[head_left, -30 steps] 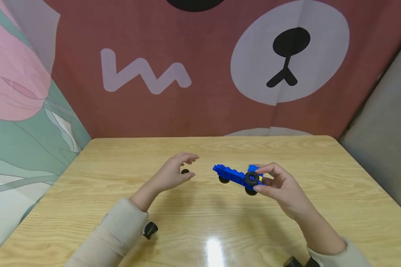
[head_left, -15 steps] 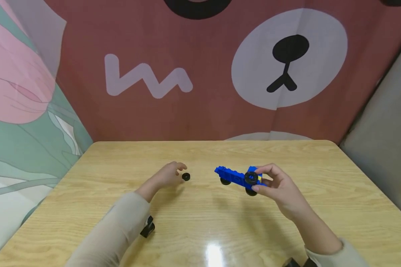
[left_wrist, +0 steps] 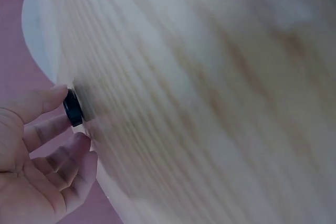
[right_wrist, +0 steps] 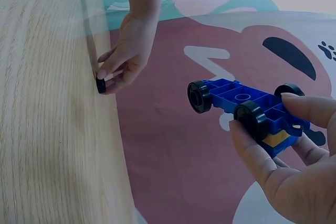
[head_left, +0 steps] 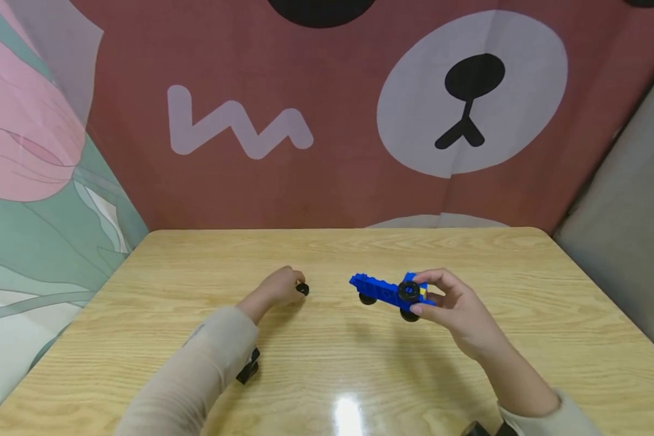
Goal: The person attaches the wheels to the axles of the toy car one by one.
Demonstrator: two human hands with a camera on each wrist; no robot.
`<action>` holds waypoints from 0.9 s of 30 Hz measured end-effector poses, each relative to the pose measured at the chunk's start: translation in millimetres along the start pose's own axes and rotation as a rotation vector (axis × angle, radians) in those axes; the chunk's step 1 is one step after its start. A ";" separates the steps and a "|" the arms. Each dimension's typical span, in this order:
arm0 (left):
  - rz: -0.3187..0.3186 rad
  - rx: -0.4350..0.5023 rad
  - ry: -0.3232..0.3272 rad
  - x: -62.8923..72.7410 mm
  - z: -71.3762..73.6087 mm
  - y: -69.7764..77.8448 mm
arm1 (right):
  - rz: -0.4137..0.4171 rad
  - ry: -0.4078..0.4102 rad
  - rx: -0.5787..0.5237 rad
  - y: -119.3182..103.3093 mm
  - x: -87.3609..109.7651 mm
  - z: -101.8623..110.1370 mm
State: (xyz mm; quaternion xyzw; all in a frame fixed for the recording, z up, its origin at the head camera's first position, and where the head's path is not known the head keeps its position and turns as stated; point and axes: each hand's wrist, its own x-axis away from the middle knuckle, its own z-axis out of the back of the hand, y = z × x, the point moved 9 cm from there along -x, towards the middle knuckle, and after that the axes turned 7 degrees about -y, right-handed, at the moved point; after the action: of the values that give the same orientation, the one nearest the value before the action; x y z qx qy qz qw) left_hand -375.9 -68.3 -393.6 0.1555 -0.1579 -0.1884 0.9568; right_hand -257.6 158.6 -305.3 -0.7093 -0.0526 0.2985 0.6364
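Observation:
In the head view my left hand (head_left: 277, 287) pinches a small black toy wheel (head_left: 303, 289) at the tabletop, left of centre. The left wrist view has that wheel (left_wrist: 73, 107) on edge between thumb and fingers. My right hand (head_left: 463, 312) grips a blue toy car (head_left: 378, 289) by its rear end, above the table. Thumb and fingertips press on its two rear wheels. From the right wrist view the car's underside (right_wrist: 241, 97) shows, with three black wheels on it and a yellow brick (right_wrist: 276, 138) near the rear. The palm hides part of that end.
The pale wooden table (head_left: 327, 357) spreads under both hands. Behind its far edge hangs a brown cloth (head_left: 327, 194) with a printed bear face. A grey padded surface (head_left: 621, 200) borders the right side. Black devices (head_left: 247, 367) sit at the wrists.
My left hand has come down to the wheel on the table and taken it between thumb and fingers. The right hand and the car have stayed nearly still.

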 end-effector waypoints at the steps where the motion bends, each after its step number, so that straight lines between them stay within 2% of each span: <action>1: -0.001 -0.013 -0.003 -0.4 -1.1 0.9 | 0.002 -0.005 -0.001 0.1 -0.2 -0.5; 7: 0.002 -0.061 -0.003 -2.9 -3.7 3.0 | 0.004 -0.013 0.005 0.7 -2.4 -0.6; 12: -0.013 -0.073 -0.011 -3.0 -3.0 5.4 | -0.044 0.005 0.013 3.7 -3.0 2.0; 17: -0.030 -0.018 -0.001 2.0 1.9 7.0 | -0.078 0.006 0.009 6.0 -1.5 1.5; 22: -0.035 0.070 0.031 8.6 9.1 9.6 | -0.066 -0.011 -0.017 6.4 -0.7 0.4; 27: -0.112 0.094 0.111 18.1 21.0 20.5 | -0.037 -0.027 -0.030 5.4 0.1 0.8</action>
State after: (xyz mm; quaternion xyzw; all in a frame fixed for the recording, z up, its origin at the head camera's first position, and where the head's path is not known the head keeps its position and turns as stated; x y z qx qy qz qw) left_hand -361.2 -62.6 -362.9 0.2192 -0.1044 -0.2251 0.9436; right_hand -259.5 158.4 -310.4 -0.7137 -0.0787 0.2952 0.6304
